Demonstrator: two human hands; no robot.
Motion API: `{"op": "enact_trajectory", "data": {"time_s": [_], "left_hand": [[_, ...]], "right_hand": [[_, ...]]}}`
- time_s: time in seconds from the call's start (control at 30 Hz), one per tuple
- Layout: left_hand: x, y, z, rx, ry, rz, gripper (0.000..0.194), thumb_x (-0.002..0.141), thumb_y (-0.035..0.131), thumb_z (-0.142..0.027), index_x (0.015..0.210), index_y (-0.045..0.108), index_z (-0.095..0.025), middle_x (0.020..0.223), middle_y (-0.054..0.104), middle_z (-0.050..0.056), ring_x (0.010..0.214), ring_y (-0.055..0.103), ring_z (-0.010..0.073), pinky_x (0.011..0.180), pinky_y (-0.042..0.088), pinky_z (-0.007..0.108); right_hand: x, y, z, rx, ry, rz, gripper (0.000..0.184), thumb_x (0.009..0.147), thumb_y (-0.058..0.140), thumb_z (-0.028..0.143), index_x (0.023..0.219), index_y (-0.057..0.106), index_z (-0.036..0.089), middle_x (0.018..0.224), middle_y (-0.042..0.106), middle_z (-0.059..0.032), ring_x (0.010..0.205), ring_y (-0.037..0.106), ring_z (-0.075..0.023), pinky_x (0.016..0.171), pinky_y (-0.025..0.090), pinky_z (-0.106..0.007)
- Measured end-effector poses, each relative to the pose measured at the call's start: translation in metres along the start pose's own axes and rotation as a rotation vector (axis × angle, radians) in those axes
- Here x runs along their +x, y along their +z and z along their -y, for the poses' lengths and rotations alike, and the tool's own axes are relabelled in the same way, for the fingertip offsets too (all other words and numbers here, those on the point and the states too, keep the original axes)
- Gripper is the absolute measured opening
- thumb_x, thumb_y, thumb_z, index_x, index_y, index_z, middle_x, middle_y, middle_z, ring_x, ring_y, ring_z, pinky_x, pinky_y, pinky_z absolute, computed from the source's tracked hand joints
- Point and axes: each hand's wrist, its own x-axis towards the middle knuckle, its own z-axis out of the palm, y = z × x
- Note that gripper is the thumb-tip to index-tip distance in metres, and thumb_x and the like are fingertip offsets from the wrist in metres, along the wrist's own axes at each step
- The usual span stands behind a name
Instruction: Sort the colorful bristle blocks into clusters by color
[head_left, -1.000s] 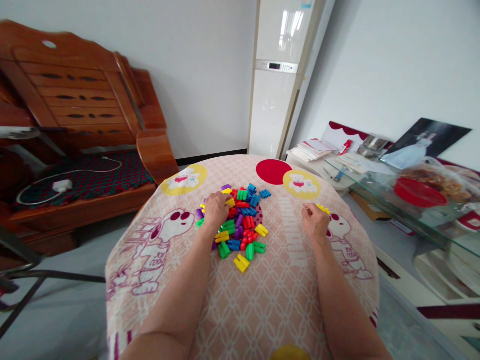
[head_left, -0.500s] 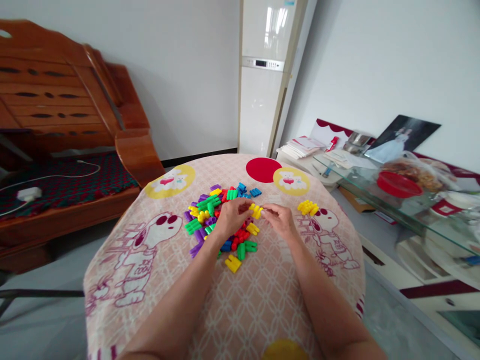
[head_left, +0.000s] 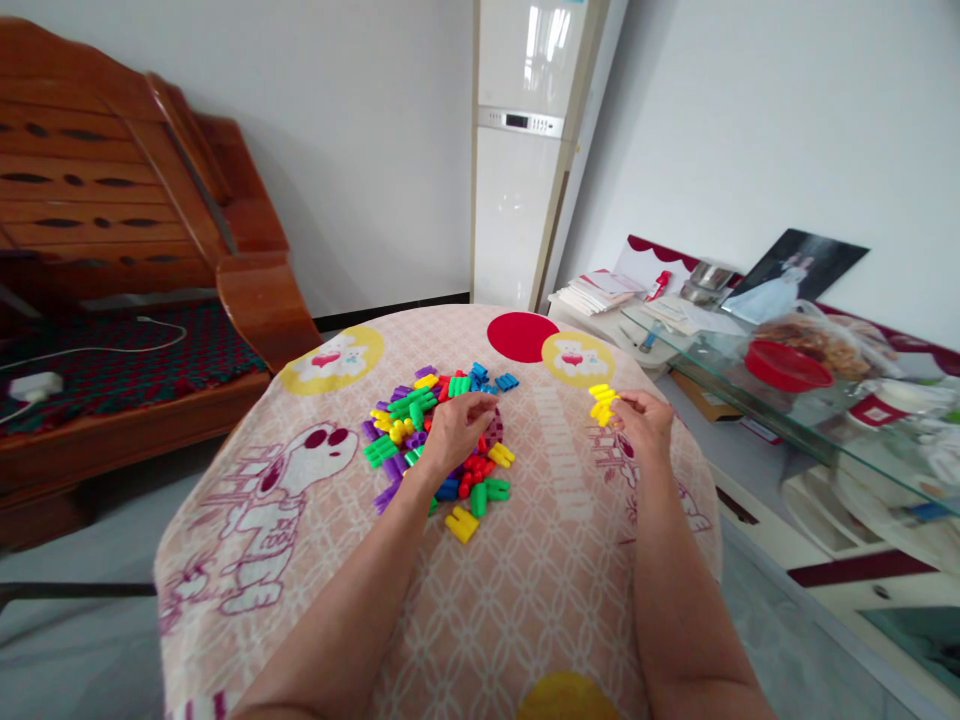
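Observation:
My left hand (head_left: 459, 428) hovers over a mixed pile of plastic building blocks, its fingers curled, thumb apart from the fingertips, nothing visible between them. A green block (head_left: 412, 403), a purple block (head_left: 426, 372), a blue block (head_left: 507, 382) and a red block (head_left: 465, 484) are among those around it. On the right, my right hand (head_left: 646, 418) pinches a yellow building block (head_left: 602, 412) at the small yellow group; where the held block ends and the others begin is hard to see. Two yellow blocks lie apart, one at the pile's front (head_left: 461, 525), another at its right (head_left: 501, 455).
A patterned cloth (head_left: 525, 570) covers the round table. Right of it stands a glass-topped cabinet (head_left: 720, 370) with papers (head_left: 596, 292), a red basket (head_left: 787, 366) and a photo (head_left: 796, 275). A wooden bench (head_left: 255, 290) is at left, a tall white air conditioner (head_left: 517, 200) behind.
My right hand has moved right, from beside my left hand to the yellow group, taking the yellow building block along. My left hand has let go of that block and stays over the pile.

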Motion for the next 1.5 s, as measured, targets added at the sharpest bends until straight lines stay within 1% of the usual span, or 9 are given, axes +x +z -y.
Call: {"op": "enact_trajectory", "data": {"time_s": [0.2,0.33,0.53,0.8,0.93,1.1,1.23,1.33,1.5], "left_hand": [[0.000,0.001,0.001,0.016,-0.004,-0.004,0.025,0.085,0.057,-0.023,0.104,0.073,-0.018,0.097,0.077,0.006,0.086,0.072,0.0215,0.081,0.058,0.036],[0.001,0.000,0.004,0.013,-0.013,0.001,0.026,0.085,0.057,-0.025,0.105,0.073,-0.019,0.096,0.077,0.005,0.086,0.072,0.0214,0.081,0.058,0.035],[0.003,-0.009,0.008,0.030,-0.047,-0.043,0.027,0.085,0.056,-0.028,0.104,0.073,-0.019,0.098,0.077,0.005,0.086,0.072,0.0200,0.080,0.058,0.030],[0.012,-0.051,0.053,0.356,-0.139,-0.341,0.031,0.086,0.049,-0.020,0.108,0.070,-0.017,0.113,0.072,0.011,0.109,0.066,0.0253,0.100,0.050,0.038],[0.016,-0.059,0.072,0.504,-0.178,-0.185,0.029,0.091,0.048,-0.025,0.109,0.070,-0.021,0.127,0.067,0.012,0.123,0.058,0.0277,0.109,0.041,0.046],[0.017,-0.049,0.070,0.719,-0.175,-0.008,0.036,0.097,0.042,-0.042,0.115,0.070,-0.030,0.135,0.062,0.009,0.130,0.051,0.0335,0.111,0.027,0.064],[0.018,-0.046,0.065,0.779,-0.280,0.056,0.044,0.097,0.039,-0.045,0.127,0.066,-0.027,0.130,0.064,0.014,0.121,0.057,0.0366,0.103,0.038,0.060],[0.020,-0.051,0.063,0.719,-0.319,0.012,0.043,0.095,0.043,-0.042,0.124,0.069,-0.024,0.130,0.065,0.014,0.121,0.058,0.0354,0.104,0.039,0.054],[0.020,-0.069,0.045,0.235,-0.193,-0.042,0.044,0.094,0.047,-0.047,0.114,0.075,-0.019,0.114,0.073,0.009,0.110,0.065,0.0278,0.096,0.049,0.037]], "right_hand": [[0.008,-0.040,-0.008,-0.420,-0.062,0.150,0.027,0.063,0.059,0.031,0.076,0.076,0.015,0.062,0.069,-0.0025,0.059,0.063,-0.0191,0.056,0.047,-0.028],[0.007,-0.037,-0.008,-0.546,-0.144,0.188,0.026,0.063,0.055,0.027,0.073,0.076,0.017,0.065,0.071,-0.0039,0.066,0.065,-0.0208,0.063,0.047,-0.029],[0.010,-0.031,-0.018,-0.582,-0.100,0.170,0.031,0.064,0.055,0.025,0.083,0.078,0.018,0.068,0.072,-0.0043,0.066,0.065,-0.0209,0.062,0.047,-0.028],[0.015,-0.026,-0.033,-0.471,-0.174,0.019,0.034,0.072,0.052,0.030,0.089,0.076,0.013,0.069,0.071,-0.0071,0.068,0.065,-0.0222,0.063,0.050,-0.030],[0.008,-0.007,-0.024,-0.403,-0.222,0.029,0.033,0.073,0.052,0.032,0.088,0.076,0.014,0.070,0.072,-0.0071,0.065,0.065,-0.0212,0.063,0.050,-0.030],[-0.007,0.017,-0.012,-0.392,-0.295,0.122,0.032,0.074,0.050,0.030,0.086,0.076,0.016,0.069,0.072,-0.0060,0.065,0.065,-0.0197,0.065,0.049,-0.028],[-0.015,0.033,-0.010,-0.386,-0.371,0.157,0.031,0.073,0.049,0.029,0.082,0.076,0.017,0.065,0.071,-0.0052,0.062,0.064,-0.0191,0.064,0.048,-0.028],[-0.019,0.041,-0.008,-0.361,-0.407,0.176,0.029,0.074,0.049,0.029,0.079,0.075,0.018,0.066,0.072,-0.0055,0.063,0.064,-0.0191,0.064,0.049,-0.028],[-0.028,0.051,0.000,-0.244,-0.370,0.254,0.027,0.073,0.051,0.030,0.080,0.075,0.018,0.068,0.071,-0.0050,0.062,0.065,-0.0187,0.062,0.049,-0.028]]}}
